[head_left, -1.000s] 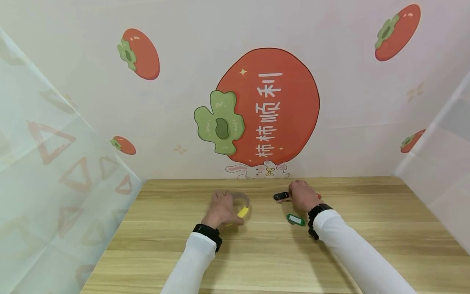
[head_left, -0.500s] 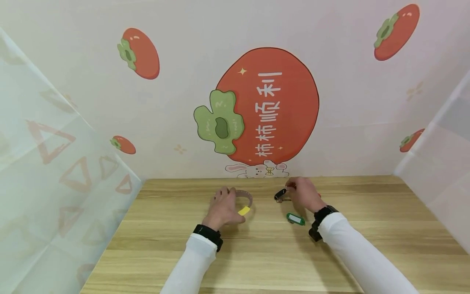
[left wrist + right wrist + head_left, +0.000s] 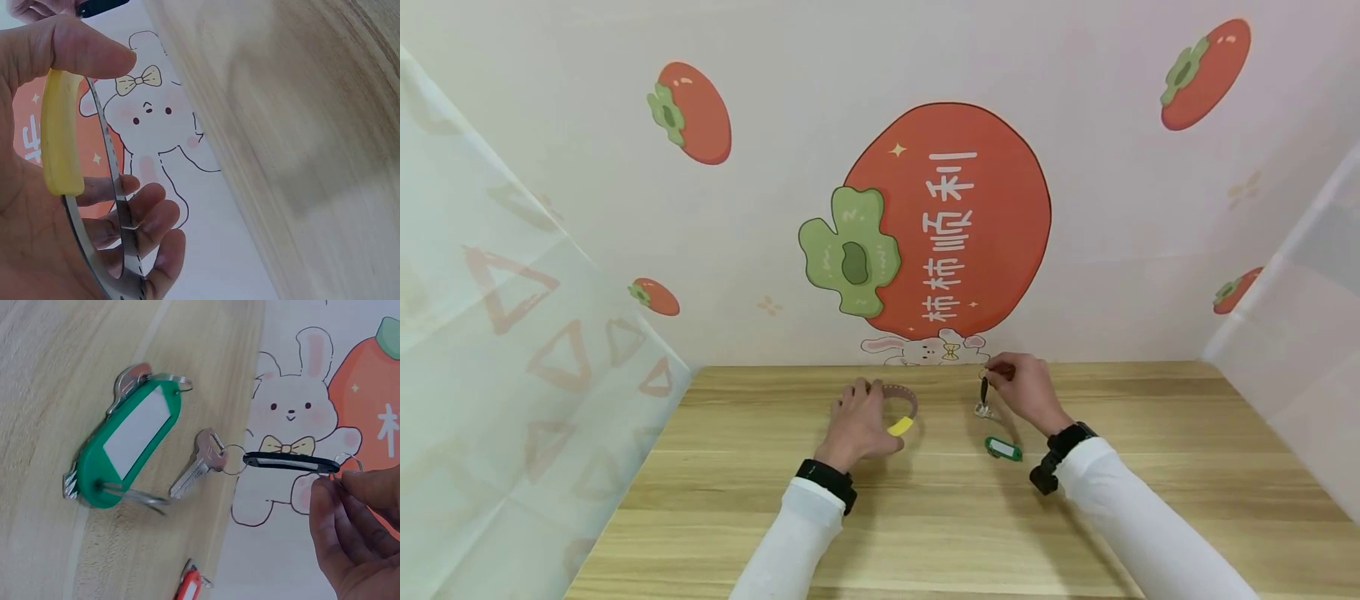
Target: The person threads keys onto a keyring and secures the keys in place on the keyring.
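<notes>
My left hand [image 3: 856, 429] holds a metal hoop [image 3: 912, 405] with a yellow grip [image 3: 62, 137]. In the left wrist view the thumb lies by the top of the grip, and the fingers curl behind the slotted band. My right hand [image 3: 1026, 390] pinches the small ring of a black key tag [image 3: 290, 462] between thumb and fingers. From the tag's other ring hangs a key [image 3: 199, 465], above the table in the head view. A green key tag [image 3: 1003, 448] with a white label lies below my right hand. A red tag [image 3: 190, 586] shows only partly in the right wrist view.
The wooden table [image 3: 925, 525] meets a pale backdrop [image 3: 760, 208] printed with red persimmons and a rabbit, just beyond my fingers. Translucent sheets [image 3: 512, 375] stand at the left and right sides.
My right hand has moved up slightly and lifted the black tag, which has swung from lying flat to hanging with its key below. The left hand has shifted little with the hoop.
</notes>
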Motion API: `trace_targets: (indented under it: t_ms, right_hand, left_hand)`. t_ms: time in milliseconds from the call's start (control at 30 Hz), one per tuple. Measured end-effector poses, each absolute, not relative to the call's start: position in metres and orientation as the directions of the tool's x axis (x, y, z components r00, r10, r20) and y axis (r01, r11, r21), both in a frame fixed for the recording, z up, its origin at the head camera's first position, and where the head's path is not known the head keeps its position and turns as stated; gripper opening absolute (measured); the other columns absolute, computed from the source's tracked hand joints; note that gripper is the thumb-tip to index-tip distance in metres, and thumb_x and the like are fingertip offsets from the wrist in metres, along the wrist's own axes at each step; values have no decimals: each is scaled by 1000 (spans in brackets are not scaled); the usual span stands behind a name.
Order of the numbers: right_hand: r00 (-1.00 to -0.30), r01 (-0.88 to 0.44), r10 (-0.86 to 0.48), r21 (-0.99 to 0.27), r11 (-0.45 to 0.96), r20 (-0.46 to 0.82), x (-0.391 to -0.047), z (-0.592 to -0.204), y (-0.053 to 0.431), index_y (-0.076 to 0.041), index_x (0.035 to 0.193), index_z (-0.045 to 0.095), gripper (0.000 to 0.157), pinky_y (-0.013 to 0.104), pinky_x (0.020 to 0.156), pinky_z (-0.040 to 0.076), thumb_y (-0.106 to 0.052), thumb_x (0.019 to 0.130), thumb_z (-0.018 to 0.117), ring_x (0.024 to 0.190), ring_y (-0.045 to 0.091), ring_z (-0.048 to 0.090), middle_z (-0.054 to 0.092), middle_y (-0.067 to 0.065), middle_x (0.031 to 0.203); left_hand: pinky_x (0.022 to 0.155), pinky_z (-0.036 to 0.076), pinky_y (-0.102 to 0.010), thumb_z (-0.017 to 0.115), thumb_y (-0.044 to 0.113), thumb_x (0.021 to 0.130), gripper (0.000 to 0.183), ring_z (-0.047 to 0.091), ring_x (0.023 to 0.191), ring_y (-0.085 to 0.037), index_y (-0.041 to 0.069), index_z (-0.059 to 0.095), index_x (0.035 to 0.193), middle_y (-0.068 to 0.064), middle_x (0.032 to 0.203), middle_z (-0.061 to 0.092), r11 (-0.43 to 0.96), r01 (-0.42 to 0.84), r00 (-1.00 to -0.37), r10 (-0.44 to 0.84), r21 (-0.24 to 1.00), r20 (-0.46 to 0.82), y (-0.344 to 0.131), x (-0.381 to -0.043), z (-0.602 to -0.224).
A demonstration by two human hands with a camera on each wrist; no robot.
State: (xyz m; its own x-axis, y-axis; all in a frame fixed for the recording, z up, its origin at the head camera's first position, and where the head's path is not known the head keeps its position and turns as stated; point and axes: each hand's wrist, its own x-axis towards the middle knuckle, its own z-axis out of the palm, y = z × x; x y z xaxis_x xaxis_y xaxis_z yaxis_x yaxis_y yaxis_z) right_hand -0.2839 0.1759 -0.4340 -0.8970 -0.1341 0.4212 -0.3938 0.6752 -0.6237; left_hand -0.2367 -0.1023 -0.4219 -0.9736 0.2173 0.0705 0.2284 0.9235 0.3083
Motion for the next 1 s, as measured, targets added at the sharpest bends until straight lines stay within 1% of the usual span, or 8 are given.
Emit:
trace_targets:
  t_ms: [200,500,700,1000]
  right_hand:
    - [-889,-394,-103,-629,670,446,-276,-423,170,0,98,76,8,36,65,55,-2,91,72,73,21,68,74,12,87]
    - [-855,-437,-81,-628,644,512,-268,-413,158,1,98,75,8,41,68,58,-1,90,74,77,25,71,74,13,89]
    - [-846,-460,-86,-638,618,526,-264,-407,149,0,94,74,6,41,69,59,-1,88,76,77,25,71,73,11,88]
    - [-830,-501,-114,-639,583,546,-255,-396,138,-4,91,73,5,38,68,59,-2,89,76,76,21,70,72,8,86]
  left_hand:
    - [102,40,-61,84,37,68,95,47,127,-44,-4,47,145,-25,137,49,921,255,-967,233,296,107,-100,-238,-418]
    - [104,40,-58,84,36,69,99,47,126,-41,-2,42,150,-24,139,49,910,280,-958,248,304,142,-95,-237,-410]
    - [102,43,-56,84,36,69,95,48,124,-40,-1,45,147,-22,136,50,900,322,-945,285,295,162,-94,-235,-403]
    - [101,43,-54,84,37,70,95,50,117,-37,0,44,147,-21,134,49,878,389,-919,346,280,190,-94,-231,-394]
